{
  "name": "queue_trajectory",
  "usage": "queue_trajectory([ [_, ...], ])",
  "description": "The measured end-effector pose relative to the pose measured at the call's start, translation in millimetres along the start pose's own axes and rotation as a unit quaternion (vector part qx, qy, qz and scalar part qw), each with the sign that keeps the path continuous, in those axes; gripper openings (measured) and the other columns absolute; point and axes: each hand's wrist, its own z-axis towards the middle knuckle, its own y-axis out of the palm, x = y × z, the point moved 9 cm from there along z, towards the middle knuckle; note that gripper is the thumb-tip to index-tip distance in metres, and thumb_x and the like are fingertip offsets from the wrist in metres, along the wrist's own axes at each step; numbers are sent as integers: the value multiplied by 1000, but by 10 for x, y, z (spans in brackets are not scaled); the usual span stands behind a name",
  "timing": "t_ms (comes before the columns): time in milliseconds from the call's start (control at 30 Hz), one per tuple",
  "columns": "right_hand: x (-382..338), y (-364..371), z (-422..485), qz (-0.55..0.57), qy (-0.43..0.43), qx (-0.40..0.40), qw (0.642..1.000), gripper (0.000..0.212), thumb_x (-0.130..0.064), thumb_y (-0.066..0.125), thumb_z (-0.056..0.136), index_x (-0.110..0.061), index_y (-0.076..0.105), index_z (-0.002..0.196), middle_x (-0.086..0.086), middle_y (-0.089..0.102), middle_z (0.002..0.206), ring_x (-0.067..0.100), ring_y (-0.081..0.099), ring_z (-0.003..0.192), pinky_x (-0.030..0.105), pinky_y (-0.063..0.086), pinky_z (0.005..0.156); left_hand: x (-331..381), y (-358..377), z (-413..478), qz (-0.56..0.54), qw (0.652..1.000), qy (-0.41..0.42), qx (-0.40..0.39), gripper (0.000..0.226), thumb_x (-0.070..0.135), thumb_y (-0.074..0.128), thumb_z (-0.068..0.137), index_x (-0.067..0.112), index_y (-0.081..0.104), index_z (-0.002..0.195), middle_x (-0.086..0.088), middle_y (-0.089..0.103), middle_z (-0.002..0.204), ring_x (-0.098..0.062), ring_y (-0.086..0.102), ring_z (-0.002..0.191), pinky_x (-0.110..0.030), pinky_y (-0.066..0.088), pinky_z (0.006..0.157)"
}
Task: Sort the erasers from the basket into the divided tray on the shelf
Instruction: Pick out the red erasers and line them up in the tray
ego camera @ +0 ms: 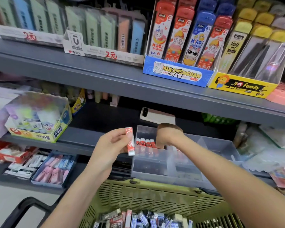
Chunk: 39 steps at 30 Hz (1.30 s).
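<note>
Closest in, an olive-green slatted plastic basket (146, 195) holds a loose heap of small sleeved erasers (138, 218) in black, blue and red wrappers, and its black handle (25, 206) hangs down at the lower left. Above the basket, the left hand (112, 145) pinches a red-and-white sleeved eraser (130, 141) upright between thumb and fingertips, just beside the left wall of a clear grey plastic divided tray (155, 165) that sits at the edge of the middle shelf. The right hand (169, 135) reaches into the tray's back-left compartment, fingers pointing down among a row of red erasers (146, 143) standing on end. Its fingertips are hidden, so I cannot tell whether it holds anything. A white phone (157, 116) lies on the shelf behind the tray. On the shelf below and to the left, a small blue tray (54, 168) is packed with pink and pale blue erasers. Higher at the left, a yellow-green cardboard glue box (39, 119) holds glue sticks, and on the top shelf a blue cartoon-cat display box (178, 73) holds tall red and blue packs.
</note>
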Motion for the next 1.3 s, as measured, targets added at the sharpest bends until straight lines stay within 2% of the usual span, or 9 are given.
queue_trajectory([
  [100,-66,109,18,-20,-19,-26,999,16,0,49,80,-8,52,66,3,46,65,18,45,60,26,41,61,-5,14,8,-40,999,-3,-6,24,18,66,85,13,68,108,-14,72,90,-17,70,79,-21,55,66],
  [267,-54,143,30,1,-21,-36,999,13,-5,50,84,-8,54,72,3,48,72,20,49,71,26,42,63,-27,27,18,-61,998,1,-21,28,17,66,85,20,62,113,-10,70,79,-22,71,83,-24,56,66],
  [400,-6,141,51,81,-7,-13,997,25,-24,48,92,-17,52,68,-1,60,78,17,57,73,25,44,66,-29,17,23,-52,998,9,-24,25,19,66,85,20,63,110,-10,70,78,-20,71,81,-24,56,66],
  [500,25,138,71,101,9,11,995,28,-39,57,86,-19,55,68,-3,58,69,16,58,68,27,50,73,-43,25,17,-49,998,8,-27,28,22,68,82,21,64,110,-12,70,81,-21,71,82,-24,56,66],
  [600,58,71,44,77,40,89,992,15,-29,65,77,-20,55,72,-3,49,63,15,52,61,21,43,60,-57,15,16,-42,999,7,-25,25,21,67,84,22,64,109,-9,70,80,-19,71,82,-23,56,66],
  [733,114,85,28,99,64,85,989,16,-20,63,74,-20,49,65,-4,49,62,12,46,54,18,34,51,-74,-4,14,-44,999,6,-23,23,17,65,87,21,64,109,-7,70,78,-18,71,80,-22,55,65],
  [1133,47,35,-74,47,50,88,994,12,-9,57,82,-18,51,75,-1,50,78,22,51,76,26,40,66,-64,0,12,-50,998,1,-30,38,29,70,73,20,64,109,-11,73,83,-20,72,82,-23,56,65],
  [1233,-3,13,-137,35,16,83,996,5,-13,55,85,-17,58,86,0,51,77,24,52,78,27,41,67,-61,23,12,-47,998,1,-33,42,32,72,70,19,64,109,-12,74,86,-21,72,83,-23,56,66],
  [1300,-39,-114,-257,55,-36,139,988,12,-20,52,91,-13,59,83,5,55,82,27,54,80,26,41,68,-54,39,11,-40,999,1,-32,45,35,73,67,17,64,108,-12,74,86,-21,72,83,-23,56,65],
])
